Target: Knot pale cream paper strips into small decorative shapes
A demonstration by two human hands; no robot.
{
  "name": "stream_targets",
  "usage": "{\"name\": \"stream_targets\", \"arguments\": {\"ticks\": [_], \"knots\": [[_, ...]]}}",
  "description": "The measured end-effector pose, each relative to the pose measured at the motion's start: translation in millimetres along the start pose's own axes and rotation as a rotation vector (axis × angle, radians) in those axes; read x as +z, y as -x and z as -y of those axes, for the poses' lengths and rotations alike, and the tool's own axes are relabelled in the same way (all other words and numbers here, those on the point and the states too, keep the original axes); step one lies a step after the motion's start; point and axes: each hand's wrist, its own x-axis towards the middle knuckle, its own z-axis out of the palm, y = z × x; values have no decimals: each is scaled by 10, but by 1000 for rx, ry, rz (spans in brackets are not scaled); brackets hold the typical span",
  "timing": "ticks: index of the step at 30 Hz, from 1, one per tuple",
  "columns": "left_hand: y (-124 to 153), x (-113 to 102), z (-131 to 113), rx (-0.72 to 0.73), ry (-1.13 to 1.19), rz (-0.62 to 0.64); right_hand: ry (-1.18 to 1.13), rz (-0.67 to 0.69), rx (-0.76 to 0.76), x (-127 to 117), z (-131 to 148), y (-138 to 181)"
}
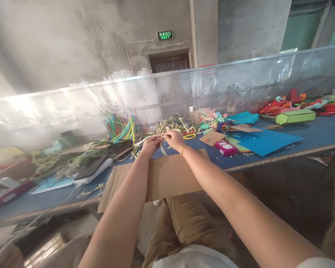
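Observation:
Both arms reach out over a blue worktable [318,134]. My left hand [151,143] and my right hand [174,139] meet above a brown cardboard sheet [167,175], and both pinch a thin pale strip [145,139] that curves off to the left, with a short end hanging down between the hands. The fingers of both hands are closed on the strip. A gold bracelet sits on the right wrist.
A perforated metal screen [240,82] runs along the table's far edge. Bundled coloured strips [123,128], a pile of pale scraps [173,124], a clear jar [194,114], a pink box [225,147], blue paper [265,141] and a green box [296,116] lie about.

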Motion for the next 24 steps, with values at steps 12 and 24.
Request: {"name": "stream_targets", "arguments": {"ticks": [12,24], "knots": [[21,19,-39,-24,75,-4,-64,14,149,-27,-39,-22],[-13,-16,-32,-120,33,-59,-100,40,161,1,-52,-27]]}}
